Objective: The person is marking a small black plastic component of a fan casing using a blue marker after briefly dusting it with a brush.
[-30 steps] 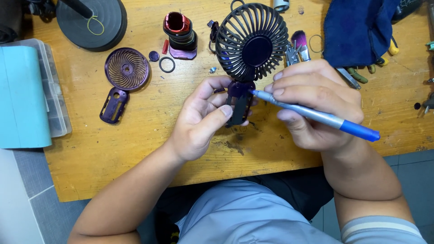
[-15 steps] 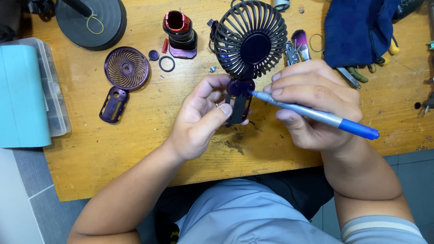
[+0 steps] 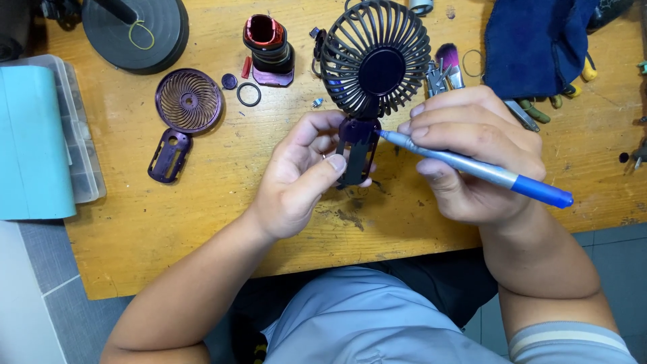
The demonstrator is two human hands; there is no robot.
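Hands (image 3: 303, 178) grip ribbed round plastic fan (image 3: 375, 64), slim screwdriver (image 3: 478, 168).

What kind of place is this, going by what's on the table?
Likely a small repair or hobby workbench: a worn wooden table, a taken-apart handheld fan in the left hand, a screwdriver in the right hand, and a loose purple grille.
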